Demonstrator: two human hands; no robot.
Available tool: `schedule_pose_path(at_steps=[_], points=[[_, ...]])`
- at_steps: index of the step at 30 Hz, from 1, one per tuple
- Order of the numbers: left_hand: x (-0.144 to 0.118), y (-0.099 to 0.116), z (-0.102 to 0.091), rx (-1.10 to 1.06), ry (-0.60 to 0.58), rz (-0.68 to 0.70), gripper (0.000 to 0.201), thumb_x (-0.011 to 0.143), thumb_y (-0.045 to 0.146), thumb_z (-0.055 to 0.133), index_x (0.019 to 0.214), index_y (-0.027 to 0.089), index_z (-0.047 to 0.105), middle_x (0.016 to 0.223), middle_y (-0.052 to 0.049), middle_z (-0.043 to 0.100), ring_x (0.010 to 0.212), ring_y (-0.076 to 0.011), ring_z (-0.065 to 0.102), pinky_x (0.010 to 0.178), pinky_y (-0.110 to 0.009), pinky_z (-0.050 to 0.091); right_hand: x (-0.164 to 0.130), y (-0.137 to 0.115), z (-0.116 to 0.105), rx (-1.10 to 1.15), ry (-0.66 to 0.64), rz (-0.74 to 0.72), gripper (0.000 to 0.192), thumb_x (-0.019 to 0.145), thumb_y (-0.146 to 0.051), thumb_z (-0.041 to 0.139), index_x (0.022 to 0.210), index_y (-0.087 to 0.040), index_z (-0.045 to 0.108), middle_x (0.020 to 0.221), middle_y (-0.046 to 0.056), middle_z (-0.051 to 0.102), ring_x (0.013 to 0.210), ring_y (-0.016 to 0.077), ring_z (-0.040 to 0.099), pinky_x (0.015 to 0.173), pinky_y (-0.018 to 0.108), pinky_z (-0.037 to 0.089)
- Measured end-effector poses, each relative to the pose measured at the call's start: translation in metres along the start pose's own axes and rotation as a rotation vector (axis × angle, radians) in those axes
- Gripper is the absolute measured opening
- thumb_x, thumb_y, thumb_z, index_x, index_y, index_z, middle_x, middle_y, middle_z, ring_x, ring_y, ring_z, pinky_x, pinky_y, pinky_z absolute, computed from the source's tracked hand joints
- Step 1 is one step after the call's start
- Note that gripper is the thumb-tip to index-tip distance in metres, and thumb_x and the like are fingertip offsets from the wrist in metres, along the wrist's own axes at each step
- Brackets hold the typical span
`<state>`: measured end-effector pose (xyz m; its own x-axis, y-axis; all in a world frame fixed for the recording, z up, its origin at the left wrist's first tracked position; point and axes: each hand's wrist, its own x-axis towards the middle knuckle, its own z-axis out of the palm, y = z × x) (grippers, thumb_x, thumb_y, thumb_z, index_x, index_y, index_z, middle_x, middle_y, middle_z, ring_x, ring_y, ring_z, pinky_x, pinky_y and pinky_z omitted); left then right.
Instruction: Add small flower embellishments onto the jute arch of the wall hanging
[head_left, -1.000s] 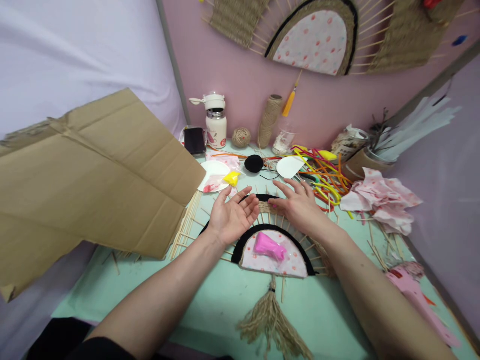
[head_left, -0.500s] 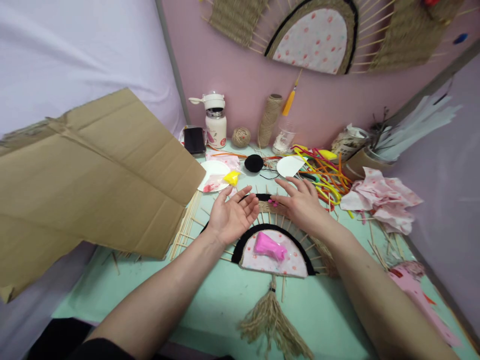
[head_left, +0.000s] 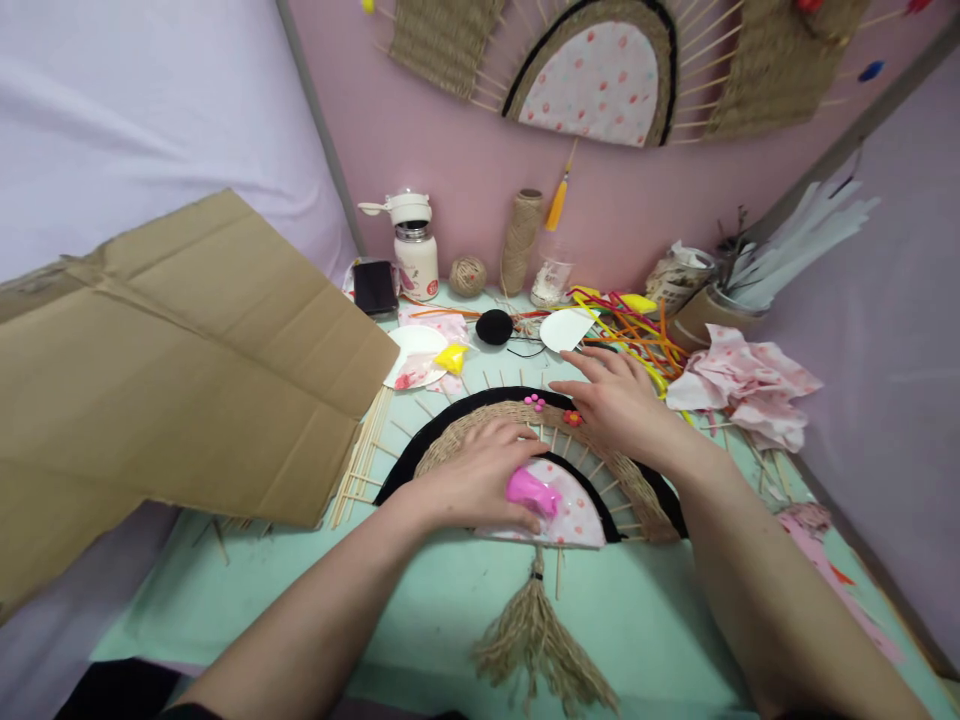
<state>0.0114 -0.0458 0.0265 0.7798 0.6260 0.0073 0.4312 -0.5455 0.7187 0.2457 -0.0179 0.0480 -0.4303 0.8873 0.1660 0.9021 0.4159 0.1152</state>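
Observation:
A half-round fan [head_left: 439,440] of sticks, woven twine and black edging lies on the table, with a twine tassel [head_left: 536,640] at its lower edge. My left hand [head_left: 480,475] is palm down over it, fingers and thumb apart around a bright pink soft packet [head_left: 534,492] on the dotted white centre panel [head_left: 585,510]. Whether the fingertips touch the packet, I cannot tell. Small pink balls [head_left: 534,402] sit clustered on the upper band, near a red flower [head_left: 573,418] with a yellow middle. My right hand [head_left: 619,395] hovers over the fan's upper right, fingers stretched and holding nothing.
Cardboard [head_left: 225,370] juts in from the left beside thin sticks [head_left: 364,460]. Behind stand a white bottle [head_left: 416,262], twine roll [head_left: 521,240] and plastic cup [head_left: 551,280]. Coloured pipe cleaners [head_left: 652,340], crumpled dotted paper [head_left: 750,385] and a pink glue gun [head_left: 836,575] lie right.
My left hand has turned from palm up to palm down and come down to the pink packet. The pink balls, earlier by my right fingertips, now show uncovered on the band.

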Motion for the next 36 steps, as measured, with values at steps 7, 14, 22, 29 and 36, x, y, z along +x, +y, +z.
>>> schedule_pose_path(at_steps=[7, 14, 22, 29, 36], points=[[0.007, -0.003, 0.005, -0.014, 0.082, -0.004, 0.025, 0.077, 0.022, 0.070, 0.102, 0.018, 0.067, 0.105, -0.007, 0.067, 0.103, -0.0244, 0.059, 0.094, -0.040, 0.045, -0.001, 0.002, -0.012, 0.104, 0.112, -0.038, 0.029, 0.089, -0.019, 0.059, 0.115, -0.021, 0.073, 0.138, 0.014, 0.060, 0.128, 0.0394, 0.049, 0.100, 0.061, 0.041], [0.012, -0.012, -0.002, -0.416, 0.684, -0.220, 0.027, 0.074, 0.019, 0.067, 0.101, 0.019, 0.064, 0.103, -0.003, 0.068, 0.095, -0.0196, 0.062, 0.088, -0.033, 0.046, -0.005, -0.018, -0.054, 0.502, 0.447, -0.152, 0.017, 0.091, -0.018, 0.059, 0.103, -0.023, 0.070, 0.120, 0.008, 0.071, 0.116, 0.0259, 0.060, 0.101, 0.051, 0.046], [0.013, -0.011, -0.002, -0.479, 0.751, -0.201, 0.024, 0.072, 0.021, 0.070, 0.095, 0.018, 0.065, 0.093, -0.002, 0.068, 0.089, -0.0181, 0.061, 0.083, -0.031, 0.046, -0.005, -0.048, -0.048, 0.579, 0.506, -0.198, 0.013, 0.090, -0.017, 0.061, 0.090, -0.021, 0.073, 0.114, 0.010, 0.072, 0.115, 0.0265, 0.059, 0.097, 0.048, 0.051], [0.010, -0.006, -0.003, -0.323, 0.743, -0.144, 0.022, 0.073, 0.012, 0.061, 0.093, 0.019, 0.063, 0.092, -0.001, 0.066, 0.087, -0.0165, 0.060, 0.083, -0.030, 0.045, -0.006, -0.050, -0.044, 0.522, 0.388, -0.162, 0.021, 0.092, -0.017, 0.057, 0.100, -0.023, 0.076, 0.126, 0.009, 0.068, 0.123, 0.0278, 0.055, 0.101, 0.051, 0.050], [0.009, -0.007, -0.001, -0.232, 0.676, -0.090, 0.025, 0.074, 0.009, 0.062, 0.096, 0.021, 0.064, 0.096, -0.001, 0.067, 0.092, -0.0174, 0.061, 0.086, -0.032, 0.047, -0.005, -0.049, -0.036, 0.702, 0.331, -0.173, 0.018, 0.091, -0.020, 0.062, 0.100, -0.027, 0.075, 0.131, 0.006, 0.066, 0.125, 0.0253, 0.055, 0.102, 0.049, 0.049]])
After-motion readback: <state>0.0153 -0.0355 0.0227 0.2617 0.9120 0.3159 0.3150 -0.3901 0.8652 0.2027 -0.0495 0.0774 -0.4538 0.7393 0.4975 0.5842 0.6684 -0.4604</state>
